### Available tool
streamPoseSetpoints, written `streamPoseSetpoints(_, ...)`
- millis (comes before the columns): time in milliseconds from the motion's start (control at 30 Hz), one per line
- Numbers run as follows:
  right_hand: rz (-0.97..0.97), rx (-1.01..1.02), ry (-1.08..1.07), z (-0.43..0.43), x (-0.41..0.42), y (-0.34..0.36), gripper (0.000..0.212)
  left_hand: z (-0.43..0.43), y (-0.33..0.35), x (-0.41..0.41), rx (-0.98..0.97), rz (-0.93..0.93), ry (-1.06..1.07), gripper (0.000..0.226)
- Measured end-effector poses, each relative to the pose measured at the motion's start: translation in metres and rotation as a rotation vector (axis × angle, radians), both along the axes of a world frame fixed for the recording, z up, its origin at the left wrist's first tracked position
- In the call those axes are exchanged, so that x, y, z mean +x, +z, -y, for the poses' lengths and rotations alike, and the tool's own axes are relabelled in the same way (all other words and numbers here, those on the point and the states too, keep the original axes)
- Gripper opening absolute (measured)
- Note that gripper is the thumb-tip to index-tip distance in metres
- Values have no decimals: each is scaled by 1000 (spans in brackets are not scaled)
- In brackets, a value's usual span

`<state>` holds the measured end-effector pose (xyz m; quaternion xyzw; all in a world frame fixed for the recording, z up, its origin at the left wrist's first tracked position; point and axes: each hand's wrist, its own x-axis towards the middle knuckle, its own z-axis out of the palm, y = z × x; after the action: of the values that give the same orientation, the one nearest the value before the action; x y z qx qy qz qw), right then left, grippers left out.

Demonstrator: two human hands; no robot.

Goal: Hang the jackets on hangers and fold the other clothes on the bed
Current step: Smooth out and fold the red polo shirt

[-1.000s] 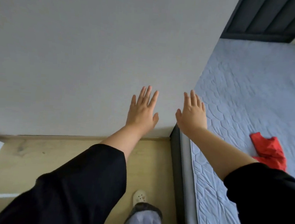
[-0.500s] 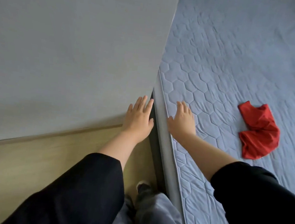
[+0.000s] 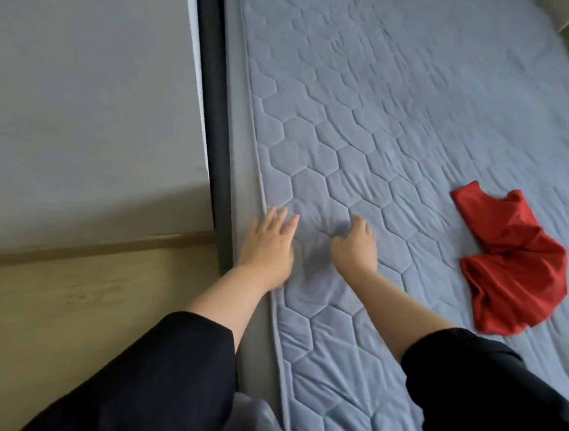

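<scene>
A crumpled red garment (image 3: 509,266) lies on the blue quilted bed (image 3: 389,104), to the right of both hands. My left hand (image 3: 268,245) hovers over the bed's left edge with fingers spread and holds nothing. My right hand (image 3: 356,245) is over the quilt a little to the right, fingers slightly bent down toward the fabric, also holding nothing. The red garment is about a forearm's length from my right hand. Black sleeves cover both upper arms. No jacket or hanger is in view.
A grey wall (image 3: 80,94) stands left of the bed, with a dark bed frame strip (image 3: 213,106) between them. Light wooden floor (image 3: 78,317) runs below the wall. My grey trouser leg (image 3: 251,425) shows at the bottom edge.
The view has swung right and down from the wall to the bed. Both hands have moved from in front of the wall to over the quilt, nearer the red garment.
</scene>
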<state>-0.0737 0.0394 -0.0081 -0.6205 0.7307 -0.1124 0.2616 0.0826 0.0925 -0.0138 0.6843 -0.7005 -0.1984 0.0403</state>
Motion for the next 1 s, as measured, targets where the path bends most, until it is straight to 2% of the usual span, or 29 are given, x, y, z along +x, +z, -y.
streamPoseSetpoints(100,-26,29,84,-5,-43,-13,61,-8,-10,-45,73,35,69,58)
streamPoseSetpoints(200,-92,11,271,-25,-80,-18,62,-20,-14,-96,159,22,168,56)
streamPoseSetpoints(300,-284,-93,332,-31,-123,-19,62,-29,-15,-143,205,52,176,57)
streamPoseSetpoints(400,-462,-120,227,-21,-179,-19,65,-32,-15,-178,202,80,138,57)
streamPoseSetpoints(500,-498,-118,57,-14,-230,-24,63,-37,-13,-197,231,100,93,58)
streamPoseSetpoints(633,-331,-13,-233,-10,-260,-29,75,-46,-15,-193,237,121,14,60)
streamPoseSetpoints(733,-231,15,-334,-1,-270,-29,67,-52,-18,-180,213,76,-35,62)
streamPoseSetpoints(833,-189,51,-279,4,-271,-22,40,-57,-19,-167,226,-108,6,62)
streamPoseSetpoints(900,-142,38,-169,-2,-258,-15,19,-60,-19,-160,225,-354,147,55)
streamPoseSetpoints(1000,-27,14,63,-14,-227,3,8,-65,-11,-152,178,-761,458,39)
